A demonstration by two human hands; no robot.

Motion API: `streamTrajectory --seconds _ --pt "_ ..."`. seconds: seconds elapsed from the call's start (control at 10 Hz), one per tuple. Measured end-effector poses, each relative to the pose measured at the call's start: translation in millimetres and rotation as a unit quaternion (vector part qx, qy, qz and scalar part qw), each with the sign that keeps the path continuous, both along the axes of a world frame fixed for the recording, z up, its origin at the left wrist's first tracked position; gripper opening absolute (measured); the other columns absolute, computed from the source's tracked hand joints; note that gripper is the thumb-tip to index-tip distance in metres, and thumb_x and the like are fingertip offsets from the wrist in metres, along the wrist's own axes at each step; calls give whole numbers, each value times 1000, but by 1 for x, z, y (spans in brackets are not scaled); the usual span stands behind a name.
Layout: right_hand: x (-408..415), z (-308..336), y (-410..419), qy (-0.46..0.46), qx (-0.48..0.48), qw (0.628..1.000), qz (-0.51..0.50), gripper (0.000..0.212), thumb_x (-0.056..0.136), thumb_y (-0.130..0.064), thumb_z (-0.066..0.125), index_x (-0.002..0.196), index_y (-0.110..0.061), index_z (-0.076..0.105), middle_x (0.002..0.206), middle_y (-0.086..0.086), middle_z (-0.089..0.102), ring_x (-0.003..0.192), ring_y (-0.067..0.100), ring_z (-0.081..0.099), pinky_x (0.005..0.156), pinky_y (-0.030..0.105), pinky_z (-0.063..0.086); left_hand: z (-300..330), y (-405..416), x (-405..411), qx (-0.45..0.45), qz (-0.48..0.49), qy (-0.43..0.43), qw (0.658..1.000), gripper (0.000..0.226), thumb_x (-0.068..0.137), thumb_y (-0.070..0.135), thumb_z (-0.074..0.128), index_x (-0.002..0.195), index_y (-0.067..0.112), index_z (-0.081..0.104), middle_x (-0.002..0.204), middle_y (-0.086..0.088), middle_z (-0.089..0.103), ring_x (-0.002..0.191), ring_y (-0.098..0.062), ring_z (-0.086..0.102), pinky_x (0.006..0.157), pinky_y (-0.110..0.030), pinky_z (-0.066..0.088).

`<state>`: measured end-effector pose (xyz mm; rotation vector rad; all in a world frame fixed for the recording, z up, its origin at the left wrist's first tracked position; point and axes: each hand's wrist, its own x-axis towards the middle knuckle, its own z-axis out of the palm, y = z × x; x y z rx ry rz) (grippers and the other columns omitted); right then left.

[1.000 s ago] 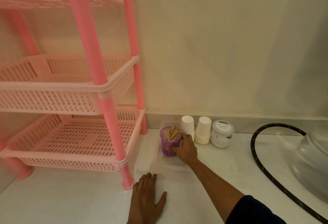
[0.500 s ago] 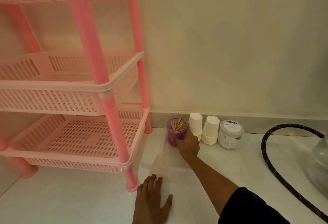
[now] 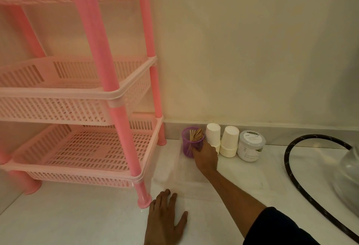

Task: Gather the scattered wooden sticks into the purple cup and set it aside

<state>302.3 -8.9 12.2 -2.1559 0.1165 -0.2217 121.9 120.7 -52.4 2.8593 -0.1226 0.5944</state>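
The purple cup (image 3: pixel 187 143) stands upright on the white counter near the back wall, with a bunch of wooden sticks (image 3: pixel 196 134) poking out of it. My right hand (image 3: pixel 205 154) reaches far forward and grips the cup's near right side; the fingertips are hidden between the cup and the paper cups. My left hand (image 3: pixel 165 219) rests flat on the counter close to me, fingers straight, holding nothing. No loose sticks show on the counter.
A pink tiered basket rack (image 3: pixel 108 93) fills the left side, its front leg (image 3: pixel 143 196) just beside my left hand. Two stacks of white paper cups (image 3: pixel 230 141) and a white jar (image 3: pixel 251 147) stand right of the purple cup. A black hose (image 3: pixel 291 176) curves at right.
My right hand has pushed the purple cup farther back toward the wall, beside the paper cups. The view has shifted a little; my left hand stays flat on the counter.
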Motion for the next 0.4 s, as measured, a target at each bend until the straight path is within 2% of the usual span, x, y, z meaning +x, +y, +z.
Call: streamTrajectory --seconds 0.2,0.3,0.4 --pt "-17 13 -18 26 -44 999 -11 41 87 -49 64 117 -20 63 107 4 71 100 28 65 79 34 49 -2 1 0 0 -6 20 1000 64 54 42 90 105 6 74 111 -16 70 98 -32 70 75 -44 58" --pt "-22 21 -31 40 -41 998 13 46 86 -52 64 119 -19 63 108 3 72 101 26 66 78 32 48 -1 1 0 4 -11 30 999 63 52 47 89 101 10 75 108 -13 72 94 -29 71 72 -39 58" --pt "-32 25 -44 65 -33 997 41 42 85 -47 66 118 -21 64 106 3 73 99 23 67 84 33 52 4 -1 -6 -9 -19 44 999 59 59 50 82 101 10 75 108 -12 71 94 -27 72 71 -35 58"
